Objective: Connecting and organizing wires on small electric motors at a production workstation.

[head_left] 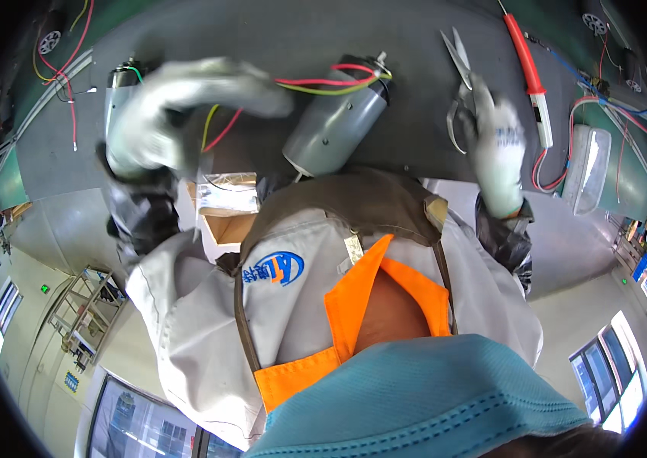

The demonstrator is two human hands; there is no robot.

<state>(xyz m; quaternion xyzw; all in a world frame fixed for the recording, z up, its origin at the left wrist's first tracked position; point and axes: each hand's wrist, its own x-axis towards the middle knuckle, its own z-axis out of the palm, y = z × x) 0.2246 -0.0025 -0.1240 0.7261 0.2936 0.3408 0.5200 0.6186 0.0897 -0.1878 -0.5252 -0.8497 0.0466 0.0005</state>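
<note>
A grey cylindrical motor (336, 126) lies tilted on the dark bench in front of me, its shaft end pointing away. Red and yellow-green wires (323, 86) run from its far end leftward and pass beneath my left hand. My left hand (178, 114), in a whitish glove and blurred by motion, arches over those wires with its fingers stretched to the right and apart from the thumb. On the right, my gloved right hand (498, 145) has its fingers and thumb at the handles of metal scissors (459, 61). Their blades point away, slightly parted.
A second motor (119, 95) stands partly behind my left hand. Right of the scissors lies a red-and-white pen-like tool (524, 69). Further right, a red cable loops beside a pale oblong lamp-like object (589, 168). An open cardboard box (229, 227) shows below the bench edge.
</note>
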